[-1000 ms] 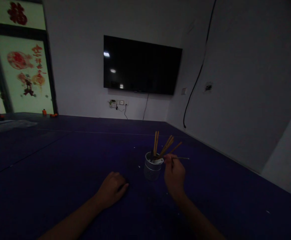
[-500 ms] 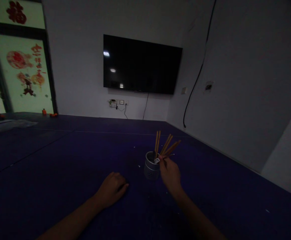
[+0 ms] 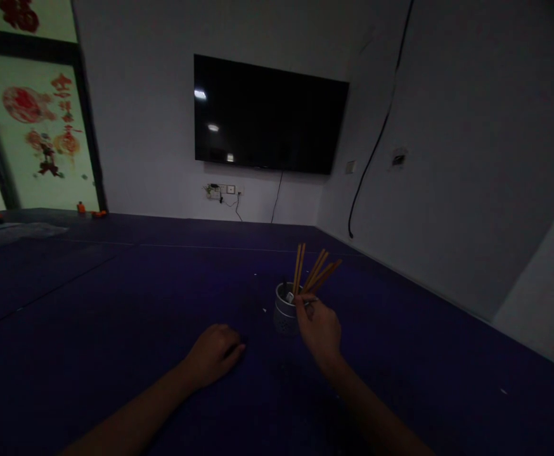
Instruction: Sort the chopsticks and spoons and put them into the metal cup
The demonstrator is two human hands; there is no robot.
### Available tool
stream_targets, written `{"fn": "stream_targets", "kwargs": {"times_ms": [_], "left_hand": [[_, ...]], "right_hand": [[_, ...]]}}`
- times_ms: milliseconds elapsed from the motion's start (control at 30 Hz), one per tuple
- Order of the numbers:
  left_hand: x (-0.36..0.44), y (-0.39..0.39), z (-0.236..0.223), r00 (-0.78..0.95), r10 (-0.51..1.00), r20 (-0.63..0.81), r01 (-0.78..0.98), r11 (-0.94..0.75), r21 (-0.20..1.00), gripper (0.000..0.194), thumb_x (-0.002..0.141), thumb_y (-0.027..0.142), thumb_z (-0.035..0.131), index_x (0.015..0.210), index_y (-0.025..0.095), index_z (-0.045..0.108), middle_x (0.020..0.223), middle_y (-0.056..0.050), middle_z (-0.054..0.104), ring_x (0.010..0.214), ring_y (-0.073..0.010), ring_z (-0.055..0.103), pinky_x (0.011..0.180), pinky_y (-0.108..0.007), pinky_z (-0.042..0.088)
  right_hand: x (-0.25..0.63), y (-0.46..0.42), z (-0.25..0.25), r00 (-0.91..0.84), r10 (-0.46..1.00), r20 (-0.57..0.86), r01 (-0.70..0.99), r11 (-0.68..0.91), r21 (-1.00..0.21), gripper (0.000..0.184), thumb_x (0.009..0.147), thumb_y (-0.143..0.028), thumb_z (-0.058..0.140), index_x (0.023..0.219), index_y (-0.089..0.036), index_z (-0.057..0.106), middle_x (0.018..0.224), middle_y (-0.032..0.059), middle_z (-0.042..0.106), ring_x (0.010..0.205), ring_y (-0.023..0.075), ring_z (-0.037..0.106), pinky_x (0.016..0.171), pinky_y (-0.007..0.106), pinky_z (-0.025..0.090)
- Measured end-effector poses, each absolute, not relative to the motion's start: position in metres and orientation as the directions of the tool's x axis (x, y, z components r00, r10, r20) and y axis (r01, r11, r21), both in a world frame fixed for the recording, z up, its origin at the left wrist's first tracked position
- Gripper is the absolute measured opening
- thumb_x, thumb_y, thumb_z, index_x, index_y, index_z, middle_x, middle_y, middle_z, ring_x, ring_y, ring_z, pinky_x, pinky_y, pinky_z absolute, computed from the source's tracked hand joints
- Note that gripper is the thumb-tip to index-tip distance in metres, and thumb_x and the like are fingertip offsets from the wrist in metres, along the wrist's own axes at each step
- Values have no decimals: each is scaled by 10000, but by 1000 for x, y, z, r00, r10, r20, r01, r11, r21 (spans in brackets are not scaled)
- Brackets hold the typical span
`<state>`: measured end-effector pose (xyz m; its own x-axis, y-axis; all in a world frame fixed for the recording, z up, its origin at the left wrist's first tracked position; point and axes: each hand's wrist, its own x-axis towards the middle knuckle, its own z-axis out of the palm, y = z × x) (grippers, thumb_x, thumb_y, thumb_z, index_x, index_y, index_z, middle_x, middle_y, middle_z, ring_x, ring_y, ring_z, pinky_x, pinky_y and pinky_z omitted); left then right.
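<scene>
A grey cylindrical holder [image 3: 285,320] stands upright on the dark blue table, with several wooden chopsticks [image 3: 300,269] leaning out of its top. Inside its rim shows a small whitish piece [image 3: 289,296], next to a dark thin item. My right hand [image 3: 322,329] is at the right side of the rim, thumb and forefinger pinched by the chopsticks' lower part. What the pinch holds is too dark to make out. To the left of the holder, my left hand [image 3: 214,354] rests on the table, fingers loosely curled, thumb apart, with nothing visible in it.
The blue table [image 3: 172,285] reaches back to the wall, with small white scraps on it. Clear plastic sheeting [image 3: 15,234] and orange items [image 3: 99,214] lie at the far left. A television [image 3: 270,117] hangs on the wall; a black cable [image 3: 376,142] dangles at the right.
My right hand has moved slightly left over the holder's rim. The whitish piece, before at my fingertips, now sits lower inside the holder. My left hand stays in place. The view has tilted slightly.
</scene>
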<state>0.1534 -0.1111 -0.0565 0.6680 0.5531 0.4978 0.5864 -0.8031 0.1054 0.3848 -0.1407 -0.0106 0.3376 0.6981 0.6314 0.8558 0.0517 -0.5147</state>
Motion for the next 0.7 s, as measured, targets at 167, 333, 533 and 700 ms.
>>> {"fn": "stream_targets", "kwargs": {"times_ms": [167,333,533,700], "left_hand": [[153,-111,-54,681,562,469,566,-811,149,238,900,268,412,732,183,557,689,-20,595,655,-149,546,638,-272,393],[152,-112,-55,670,584,458,584,-796,160,233,892,264,424,704,185,537,665,-12,577,635,-150,533,625,-272,378],[153,-112,-54,681,585,440,596,-792,131,232,892,244,424,698,180,534,661,-12,577,632,-145,523,618,-269,371],[155,-112,-54,680,592,433,609,-785,117,230,904,254,409,753,173,563,725,-30,616,685,-158,555,644,-288,383]], "right_hand": [[376,-148,-8,353,669,654,837,87,-541,358,891,-451,410,892,-211,675,551,15,621,529,180,589,507,256,322],[366,-157,-6,358,594,720,796,209,-568,396,888,-446,410,1054,-171,642,502,-11,576,443,148,537,484,246,334],[361,-164,-13,197,458,867,841,376,-390,376,909,-381,400,1019,-133,660,456,-13,551,364,112,467,442,234,341],[353,-169,-22,2,352,936,827,525,-200,280,917,-275,421,964,-147,666,538,8,629,392,101,503,469,223,381]]}}
